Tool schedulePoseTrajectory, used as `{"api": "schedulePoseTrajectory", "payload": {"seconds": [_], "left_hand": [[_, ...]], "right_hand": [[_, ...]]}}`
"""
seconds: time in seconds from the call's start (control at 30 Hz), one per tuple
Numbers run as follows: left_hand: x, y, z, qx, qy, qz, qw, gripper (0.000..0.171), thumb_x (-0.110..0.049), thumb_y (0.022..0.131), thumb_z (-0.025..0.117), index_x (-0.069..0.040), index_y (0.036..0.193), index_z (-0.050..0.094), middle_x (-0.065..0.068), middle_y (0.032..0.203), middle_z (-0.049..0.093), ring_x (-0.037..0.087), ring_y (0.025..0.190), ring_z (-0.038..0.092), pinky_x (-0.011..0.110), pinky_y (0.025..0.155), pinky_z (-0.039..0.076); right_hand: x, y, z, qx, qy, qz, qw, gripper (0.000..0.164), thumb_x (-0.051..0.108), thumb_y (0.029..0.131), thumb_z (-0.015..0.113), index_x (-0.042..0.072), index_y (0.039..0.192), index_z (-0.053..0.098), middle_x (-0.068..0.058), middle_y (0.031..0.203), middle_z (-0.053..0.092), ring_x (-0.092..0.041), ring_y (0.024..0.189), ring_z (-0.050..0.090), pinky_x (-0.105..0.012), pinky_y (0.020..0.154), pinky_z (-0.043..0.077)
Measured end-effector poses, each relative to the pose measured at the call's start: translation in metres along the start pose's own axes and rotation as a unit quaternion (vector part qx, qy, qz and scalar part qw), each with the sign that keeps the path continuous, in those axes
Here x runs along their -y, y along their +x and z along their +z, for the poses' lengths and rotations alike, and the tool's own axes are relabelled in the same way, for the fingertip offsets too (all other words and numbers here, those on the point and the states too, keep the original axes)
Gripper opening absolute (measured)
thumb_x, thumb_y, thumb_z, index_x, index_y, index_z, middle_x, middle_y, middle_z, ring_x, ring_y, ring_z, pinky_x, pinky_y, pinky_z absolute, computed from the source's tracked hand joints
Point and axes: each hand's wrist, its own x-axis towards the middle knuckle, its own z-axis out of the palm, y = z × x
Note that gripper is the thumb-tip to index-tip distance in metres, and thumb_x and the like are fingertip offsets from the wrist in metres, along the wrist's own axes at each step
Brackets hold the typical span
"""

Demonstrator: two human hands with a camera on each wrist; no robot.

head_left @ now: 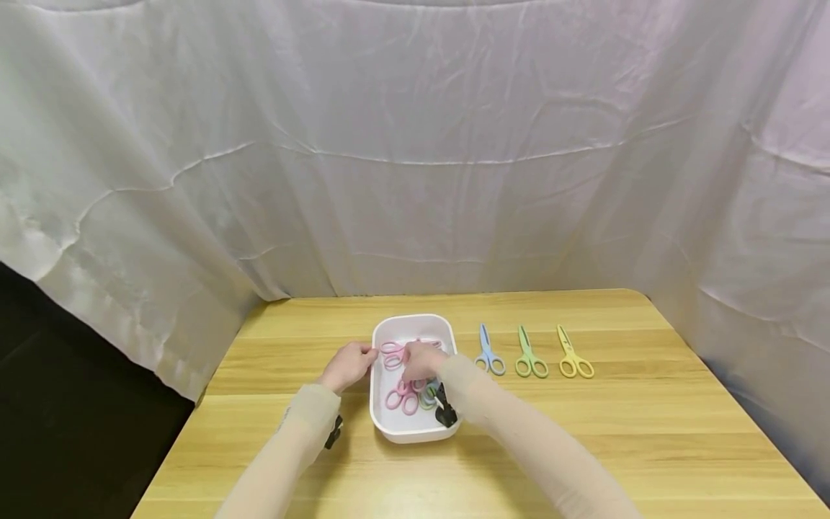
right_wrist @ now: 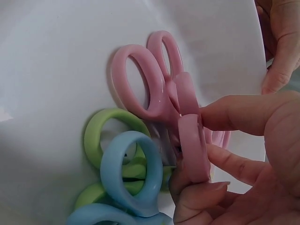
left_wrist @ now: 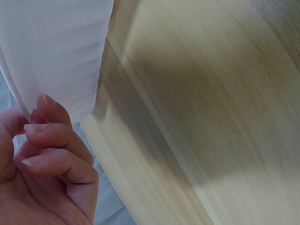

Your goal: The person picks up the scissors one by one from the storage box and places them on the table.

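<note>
My left hand (head_left: 349, 366) pinches the left rim of a white plastic bin (head_left: 415, 436); in the left wrist view its fingers curl against the outer wall. Inside the bin, my right hand (head_left: 423, 360) holds pink scissors (right_wrist: 193, 147) by the handle, thumb and fingers on the loops. Their blades are hidden. Another pair of pink scissors (right_wrist: 123, 82) lies right beside them, handle loops showing. Green scissors (right_wrist: 92, 138) and blue scissors (right_wrist: 107, 171) overlap near my right fingers. Farther back in the bin are more pink scissor handles (head_left: 391, 349).
Right of the bin, blue scissors (head_left: 483, 349), green scissors (head_left: 527, 353) and yellow scissors (head_left: 568, 353) lie in a row on the wooden table (head_left: 583, 440), blades pointing away. A pale curtain (head_left: 415, 216) hangs behind and around the table.
</note>
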Motion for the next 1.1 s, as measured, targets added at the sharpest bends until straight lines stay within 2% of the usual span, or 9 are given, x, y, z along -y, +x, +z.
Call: {"api": "schedulePoseTrajectory", "payload": {"seconds": [0.1,0.27,0.43,0.57,0.67,0.77,0.87,0.97,1.1], "left_hand": [[-0.001,0.000,0.000,-0.001,0.005,0.002,1.0000,0.033,-0.023,0.104,0.049,-0.001,0.104,0.074,0.009,0.080,0.069,0.019,0.076,0.061,0.028,0.070,0.045],[-0.003,-0.001,0.000,-0.001,0.008,0.001,1.0000,0.033,-0.024,0.104,0.050,-0.001,0.104,0.074,0.008,0.081,0.069,0.018,0.076,0.061,0.029,0.071,0.046],[-0.003,-0.001,0.001,0.002,0.007,0.002,1.0000,0.033,-0.024,0.104,0.049,-0.002,0.106,0.074,0.012,0.085,0.071,0.018,0.076,0.061,0.029,0.072,0.047],[-0.002,-0.001,0.001,0.003,0.006,-0.003,1.0000,0.034,-0.025,0.104,0.049,-0.002,0.107,0.073,0.012,0.086,0.071,0.021,0.078,0.062,0.029,0.072,0.047],[-0.001,-0.001,0.001,0.001,0.008,-0.008,0.9999,0.035,-0.025,0.104,0.048,-0.001,0.109,0.073,0.011,0.087,0.071,0.022,0.080,0.063,0.031,0.073,0.048],[-0.001,-0.001,0.002,-0.002,0.011,-0.008,0.9999,0.035,-0.026,0.104,0.048,-0.002,0.111,0.073,0.012,0.089,0.072,0.020,0.080,0.062,0.031,0.075,0.048],[-0.001,-0.001,0.004,-0.005,0.013,-0.008,0.9999,0.035,-0.027,0.104,0.048,-0.003,0.111,0.073,0.012,0.089,0.072,0.018,0.077,0.059,0.030,0.073,0.047],[-0.002,-0.001,0.005,-0.008,0.013,-0.006,0.9999,0.036,-0.027,0.104,0.048,-0.002,0.108,0.073,0.012,0.084,0.069,0.017,0.074,0.057,0.029,0.069,0.045],[-0.002,-0.002,0.005,-0.016,0.016,-0.007,0.9997,0.035,-0.026,0.104,0.048,-0.002,0.103,0.073,0.008,0.076,0.063,0.017,0.070,0.054,0.027,0.064,0.042]], "right_hand": [[-0.001,0.002,-0.001,-0.001,0.007,0.002,1.000,0.052,0.006,0.078,0.076,0.003,0.125,0.054,-0.002,0.070,0.058,-0.011,0.057,0.054,-0.023,0.053,0.048],[-0.004,0.004,-0.001,-0.015,0.025,-0.002,1.000,0.064,0.003,0.076,0.077,0.004,0.133,0.048,-0.003,0.067,0.058,-0.010,0.052,0.053,-0.023,0.051,0.050],[-0.006,0.003,-0.002,-0.037,0.026,-0.012,0.999,0.074,0.003,0.076,0.077,0.003,0.141,0.042,-0.010,0.084,0.065,-0.010,0.051,0.054,-0.022,0.050,0.049],[-0.006,0.001,-0.002,-0.060,0.001,-0.014,0.998,0.073,0.010,0.079,0.078,0.002,0.142,0.042,-0.013,0.099,0.065,-0.011,0.057,0.056,-0.024,0.063,0.051],[-0.005,-0.001,-0.002,-0.073,-0.010,-0.013,0.997,0.071,0.013,0.080,0.078,-0.001,0.140,0.043,-0.012,0.093,0.067,-0.012,0.059,0.057,-0.025,0.071,0.051],[-0.005,-0.004,-0.003,-0.080,-0.006,-0.011,0.997,0.065,0.010,0.080,0.077,-0.003,0.135,0.045,-0.007,0.078,0.066,-0.012,0.055,0.057,-0.024,0.067,0.051],[-0.005,-0.007,-0.004,-0.084,0.004,-0.011,0.996,0.053,0.006,0.079,0.075,-0.003,0.124,0.047,-0.003,0.068,0.062,-0.012,0.051,0.056,-0.023,0.058,0.050],[-0.006,-0.008,-0.005,-0.090,0.007,-0.012,0.996,0.046,0.004,0.078,0.074,-0.001,0.115,0.048,-0.003,0.068,0.060,-0.012,0.051,0.055,-0.023,0.054,0.049],[-0.007,-0.006,-0.006,-0.092,0.019,-0.008,0.996,0.047,0.002,0.077,0.073,-0.001,0.116,0.047,-0.006,0.074,0.059,-0.012,0.052,0.055,-0.025,0.053,0.051]]}}
